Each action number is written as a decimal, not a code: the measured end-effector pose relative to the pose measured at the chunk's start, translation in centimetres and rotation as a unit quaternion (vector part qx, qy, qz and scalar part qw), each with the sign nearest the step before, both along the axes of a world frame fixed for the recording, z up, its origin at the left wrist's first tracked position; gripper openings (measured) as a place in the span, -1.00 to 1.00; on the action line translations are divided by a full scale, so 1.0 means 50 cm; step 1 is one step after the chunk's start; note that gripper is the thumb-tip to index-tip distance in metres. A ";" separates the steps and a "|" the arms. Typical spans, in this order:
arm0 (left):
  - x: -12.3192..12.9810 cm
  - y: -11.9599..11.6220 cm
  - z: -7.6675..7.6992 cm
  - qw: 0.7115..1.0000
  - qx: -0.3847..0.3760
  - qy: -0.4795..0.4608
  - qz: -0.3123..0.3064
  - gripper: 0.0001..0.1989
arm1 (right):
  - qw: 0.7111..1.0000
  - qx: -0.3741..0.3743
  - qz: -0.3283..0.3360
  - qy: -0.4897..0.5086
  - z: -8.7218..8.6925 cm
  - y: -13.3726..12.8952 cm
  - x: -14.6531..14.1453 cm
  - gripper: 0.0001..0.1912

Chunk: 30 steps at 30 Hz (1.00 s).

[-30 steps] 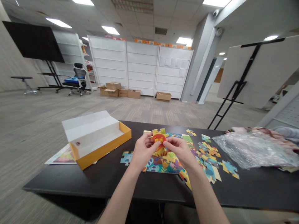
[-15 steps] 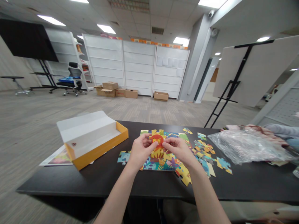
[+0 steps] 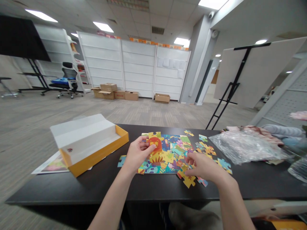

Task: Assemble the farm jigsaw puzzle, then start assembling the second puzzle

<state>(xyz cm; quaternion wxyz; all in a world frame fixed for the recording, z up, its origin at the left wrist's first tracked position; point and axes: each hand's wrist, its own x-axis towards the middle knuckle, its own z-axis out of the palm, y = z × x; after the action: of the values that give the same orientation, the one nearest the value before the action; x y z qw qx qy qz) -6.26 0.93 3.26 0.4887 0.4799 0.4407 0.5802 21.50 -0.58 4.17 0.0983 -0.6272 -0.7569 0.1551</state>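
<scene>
My left hand [image 3: 137, 154] pinches a puzzle piece with a red lion face [image 3: 154, 143] over the left part of a partly joined, colourful puzzle [image 3: 168, 156] on the black table. To the right, my right hand [image 3: 198, 164] hovers over loose yellow pieces [image 3: 189, 181] near the puzzle's lower right corner, its fingers apart and curved, with nothing seen between them. More loose pieces [image 3: 207, 148] lie beyond my right hand, and a blue piece [image 3: 122, 161] is just left of my left hand.
An open yellow box [image 3: 100, 155] with a white inside stands on the left over a printed sheet [image 3: 54, 164]. Clear plastic bags [image 3: 249, 145] and folded cloth [image 3: 283, 131] lie at the right. The table's front edge [image 3: 144, 201] runs below my arms.
My right hand has let go of the lion piece and moved right and down to the loose yellow pieces. My left hand still holds the lion piece. The view has shifted slightly.
</scene>
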 end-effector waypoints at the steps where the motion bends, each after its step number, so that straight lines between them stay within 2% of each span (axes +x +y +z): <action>1: 0.001 0.001 -0.003 1.000 -0.001 0.009 0.000 -0.46 | 0.999 -0.010 0.001 -0.035 -0.001 -0.008 -0.007 -0.62; 4: 0.003 0.006 -0.014 1.000 -0.007 0.028 -0.003 -0.47 | 0.993 -0.032 0.000 -0.109 0.002 -0.024 -0.027 -0.52; 8: 0.004 0.009 -0.027 0.999 -0.018 0.030 -0.009 -0.49 | 0.989 -0.042 -0.004 -0.143 0.008 -0.029 -0.037 -0.53; 19: 0.010 0.015 -0.032 0.999 -0.022 0.045 -0.003 -0.46 | 0.986 -0.059 -0.007 -0.154 0.011 -0.029 -0.038 -0.55; 24: 0.013 0.012 -0.028 0.999 -0.019 0.037 -0.004 -0.47 | 0.990 -0.046 -0.001 -0.137 0.002 -0.026 -0.037 -0.49; 27: 0.009 0.011 -0.023 1.000 -0.013 0.029 -0.001 -0.48 | 0.993 -0.044 0.013 -0.108 0.005 -0.019 -0.030 -0.62; 30: 0.001 0.011 -0.018 1.000 -0.018 0.025 0.007 -0.47 | 0.996 -0.055 0.067 -0.018 0.015 -0.007 -0.016 -0.82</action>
<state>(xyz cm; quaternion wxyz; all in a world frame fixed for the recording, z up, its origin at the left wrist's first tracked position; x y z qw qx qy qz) -6.19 1.45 2.38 0.4818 0.4823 0.4664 0.5636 20.70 -0.94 4.89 0.0396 -0.5819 -0.7894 0.1913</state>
